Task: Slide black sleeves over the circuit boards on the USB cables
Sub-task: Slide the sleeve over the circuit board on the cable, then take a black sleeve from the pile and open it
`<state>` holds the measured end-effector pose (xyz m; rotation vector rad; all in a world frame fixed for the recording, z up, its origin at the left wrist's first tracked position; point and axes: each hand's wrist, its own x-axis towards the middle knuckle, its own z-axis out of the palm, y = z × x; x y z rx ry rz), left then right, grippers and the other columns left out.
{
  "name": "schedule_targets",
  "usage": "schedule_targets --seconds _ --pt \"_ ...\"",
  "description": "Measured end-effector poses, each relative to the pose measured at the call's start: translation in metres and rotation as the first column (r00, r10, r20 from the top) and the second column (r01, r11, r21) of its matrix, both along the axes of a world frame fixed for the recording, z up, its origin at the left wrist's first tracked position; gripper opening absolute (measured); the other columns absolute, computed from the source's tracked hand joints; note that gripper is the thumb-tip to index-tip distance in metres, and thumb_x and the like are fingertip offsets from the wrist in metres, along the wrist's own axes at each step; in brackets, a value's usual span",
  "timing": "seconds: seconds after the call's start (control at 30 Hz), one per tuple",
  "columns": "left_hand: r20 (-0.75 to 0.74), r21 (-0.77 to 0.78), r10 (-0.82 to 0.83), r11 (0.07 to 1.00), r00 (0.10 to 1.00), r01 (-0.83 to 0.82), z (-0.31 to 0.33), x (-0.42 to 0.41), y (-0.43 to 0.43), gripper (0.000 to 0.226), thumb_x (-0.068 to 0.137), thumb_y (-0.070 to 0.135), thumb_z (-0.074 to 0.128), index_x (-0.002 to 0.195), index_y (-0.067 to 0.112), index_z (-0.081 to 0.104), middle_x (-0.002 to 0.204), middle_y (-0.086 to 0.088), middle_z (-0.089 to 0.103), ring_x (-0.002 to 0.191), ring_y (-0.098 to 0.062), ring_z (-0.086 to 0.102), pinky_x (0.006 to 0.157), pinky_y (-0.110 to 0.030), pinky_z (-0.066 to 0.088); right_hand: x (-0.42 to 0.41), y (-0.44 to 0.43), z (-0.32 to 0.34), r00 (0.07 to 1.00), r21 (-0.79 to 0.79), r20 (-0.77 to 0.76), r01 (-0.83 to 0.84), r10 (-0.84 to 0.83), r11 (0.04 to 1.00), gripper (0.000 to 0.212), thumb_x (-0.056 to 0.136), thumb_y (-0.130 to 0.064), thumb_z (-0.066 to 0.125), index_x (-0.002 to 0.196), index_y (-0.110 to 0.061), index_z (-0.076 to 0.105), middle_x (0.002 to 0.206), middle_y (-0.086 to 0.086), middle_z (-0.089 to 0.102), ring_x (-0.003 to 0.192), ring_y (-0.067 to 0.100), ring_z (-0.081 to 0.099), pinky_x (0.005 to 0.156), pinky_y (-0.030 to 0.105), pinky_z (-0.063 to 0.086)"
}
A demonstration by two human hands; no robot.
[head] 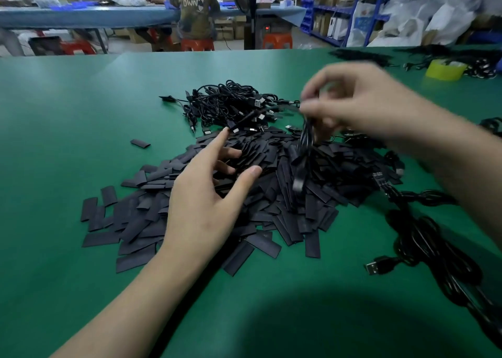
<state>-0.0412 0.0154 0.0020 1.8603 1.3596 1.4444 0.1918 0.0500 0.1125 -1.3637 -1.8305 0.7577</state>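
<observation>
A wide heap of flat black sleeves (271, 183) covers the middle of the green table (68, 113). Behind it lies a tangle of black USB cables (231, 102). My left hand (206, 191) hovers over the left side of the heap with fingers spread and relaxed, holding nothing. My right hand (361, 102), blurred by motion, is raised above the heap and pinches a black USB cable (304, 151) that hangs down from its fingers, its plug end near the sleeves.
A bundle of black cables (423, 249) with a USB plug lies at the right front. A roll of yellow tape (445, 69) and more cables sit at the far right. Beyond the table, people sit at a blue bench (81, 15), with shelves at the right.
</observation>
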Motion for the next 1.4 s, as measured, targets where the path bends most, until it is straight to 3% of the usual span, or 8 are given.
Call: schedule_targets --seconds 0.1,0.3,0.53,0.8,0.93,1.07,1.23,1.4 --pt "-0.076 0.012 0.038 0.999 0.996 -0.038 0.000 -0.001 0.000 0.072 0.089 0.049 0.064 0.155 0.030 0.042 0.115 0.020 0.066 0.099 -0.005 0.062 0.091 -0.041 0.055 -0.008 0.066 0.029 0.992 0.140 0.095 0.070 -0.084 0.988 0.016 0.095 -0.015 0.068 0.110 -0.011 0.064 0.098 0.007 0.068 0.068 0.008 0.073 0.062 0.017 0.058" --pt "-0.255 0.051 0.020 0.999 0.967 -0.007 -0.004 0.002 -0.002 0.053 0.094 0.045 0.061 0.145 0.030 0.053 0.116 0.021 0.063 0.108 -0.003 0.060 0.097 -0.034 0.052 -0.066 0.186 0.042 0.927 0.370 0.320 0.066 -0.194 0.927 0.017 0.097 -0.011 0.065 0.113 -0.005 0.065 0.092 -0.002 0.060 0.070 0.012 0.064 0.051 0.016 0.054" --pt "-0.300 0.042 0.015 0.999 0.954 -0.003 -0.006 0.002 -0.002 0.050 0.094 0.048 0.057 0.141 0.032 0.056 0.115 0.023 0.063 0.111 0.001 0.056 0.096 -0.023 0.047 -0.120 0.229 0.006 0.779 0.292 0.611 -0.061 -0.138 0.954 0.045 0.101 -0.033 0.059 0.141 -0.014 0.051 0.140 0.012 0.056 0.123 0.030 0.057 0.101 0.038 0.047" --pt "-0.338 0.046 0.027 0.999 0.941 -0.013 -0.003 0.004 -0.004 0.045 0.094 0.047 0.057 0.136 0.030 0.061 0.113 0.020 0.066 0.108 -0.001 0.057 0.094 -0.020 0.044 -0.050 0.129 -0.010 0.851 0.316 0.499 -0.004 -0.163 0.949 0.026 0.101 -0.032 0.062 0.119 -0.015 0.066 0.103 0.003 0.071 0.091 0.018 0.065 0.087 0.039 0.054" --pt "-0.350 0.039 0.011 0.999 0.937 0.003 -0.002 0.004 -0.005 0.039 0.098 0.041 0.063 0.135 0.028 0.062 0.113 0.014 0.068 0.109 -0.009 0.061 0.095 -0.037 0.052 0.010 0.043 -0.013 0.802 0.213 0.584 -0.003 -0.125 0.977 0.014 0.095 -0.039 0.068 0.100 -0.026 0.072 0.090 -0.012 0.069 0.083 0.002 0.064 0.068 0.019 0.046" --pt "-0.360 0.045 0.005 0.999 0.933 0.012 0.001 0.005 -0.008 0.042 0.095 0.045 0.057 0.134 0.028 0.063 0.109 0.016 0.067 0.104 -0.008 0.061 0.093 -0.037 0.053 0.057 -0.022 -0.020 0.714 0.082 0.694 0.059 -0.099 0.995 0.015 0.086 -0.048 0.066 0.092 -0.034 0.073 0.089 -0.019 0.070 0.081 -0.006 0.061 0.067 0.015 0.043" --pt "-0.364 0.063 -0.011 0.997 0.932 0.037 0.002 0.004 -0.012 0.039 0.096 0.043 0.058 0.132 0.028 0.065 0.108 0.016 0.067 0.103 -0.008 0.061 0.093 -0.037 0.053 0.083 -0.054 -0.045 0.670 0.061 0.717 0.216 -0.193 0.974 0.035 0.086 -0.060 0.059 0.099 -0.030 0.072 0.089 -0.017 0.067 0.082 -0.001 0.060 0.077 0.032 0.053" --pt "-0.353 0.084 -0.029 0.995 0.935 0.062 0.002 0.003 -0.013 0.034 0.097 0.037 0.064 0.130 0.028 0.066 0.108 0.016 0.068 0.103 -0.007 0.062 0.092 -0.037 0.053 0.078 -0.055 -0.058 0.784 -0.086 0.604 0.239 -0.140 0.967 0.030 0.083 -0.057 0.072 0.091 -0.029 0.075 0.088 -0.012 0.072 0.082 0.005 0.065 0.075 0.030 0.053"
